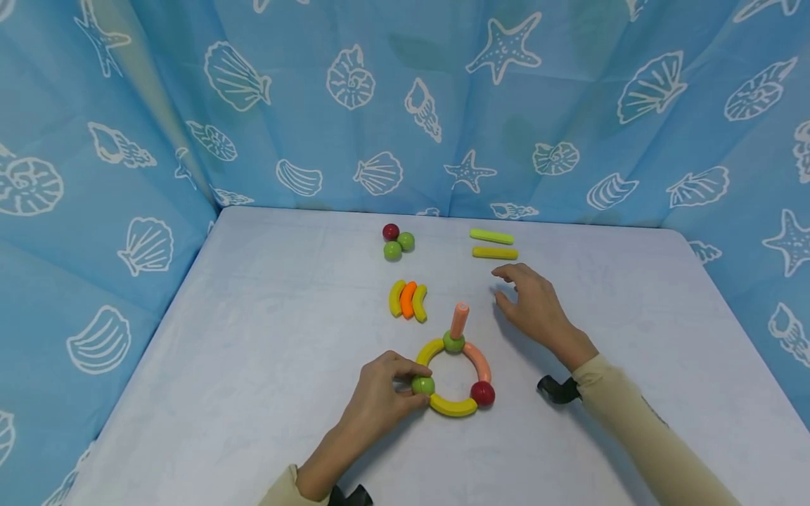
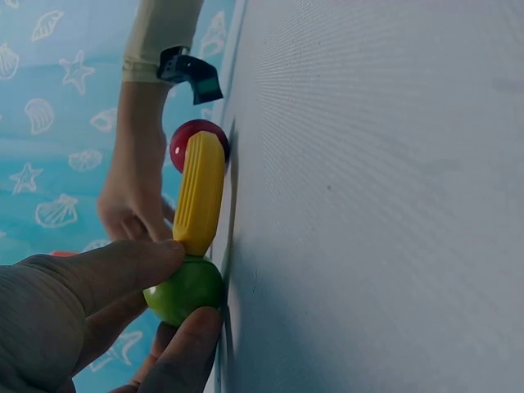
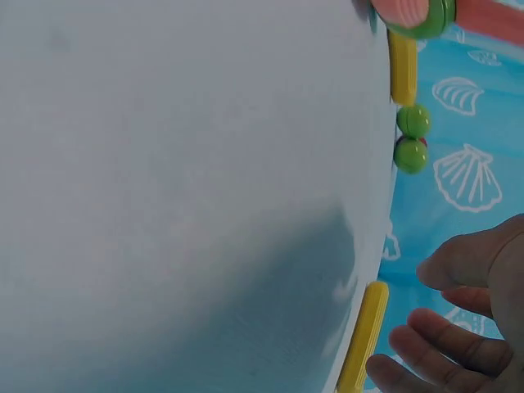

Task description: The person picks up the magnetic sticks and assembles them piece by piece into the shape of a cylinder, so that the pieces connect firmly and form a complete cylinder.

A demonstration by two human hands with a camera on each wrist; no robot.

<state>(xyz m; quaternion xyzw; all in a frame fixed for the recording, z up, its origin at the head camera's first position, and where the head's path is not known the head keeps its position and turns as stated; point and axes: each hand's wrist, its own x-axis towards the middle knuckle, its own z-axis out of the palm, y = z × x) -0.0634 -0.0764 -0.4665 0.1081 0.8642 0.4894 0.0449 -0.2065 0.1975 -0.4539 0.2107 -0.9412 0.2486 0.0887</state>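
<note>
My left hand (image 1: pixel 384 395) pinches a green ball (image 1: pixel 423 386) at the left of a ring of toy pieces lying on the table. Two yellow curved rods (image 1: pixel 453 407), a pink curved rod (image 1: pixel 479 360), a dark red ball (image 1: pixel 483 393) and a second green ball (image 1: pixel 452 344) make up the rest of the ring. From that second ball a straight pink rod (image 1: pixel 460 320) sticks up. My right hand (image 1: pixel 536 303) hovers with loosely bent, parted fingers, holding nothing, just short of a straight yellow rod (image 1: pixel 496 253). The right wrist view also shows this yellow rod (image 3: pixel 363 337) beyond the fingertips.
Behind the yellow rod lies a straight lime rod (image 1: pixel 491 236). Two yellow curved pieces with an orange curved piece (image 1: pixel 408 300) between them lie beyond the ring. Farther back sit a red ball (image 1: pixel 391 232) and two green balls (image 1: pixel 393 251). A blue shell-patterned curtain (image 1: pixel 443 105) borders the white table (image 1: pixel 285 281).
</note>
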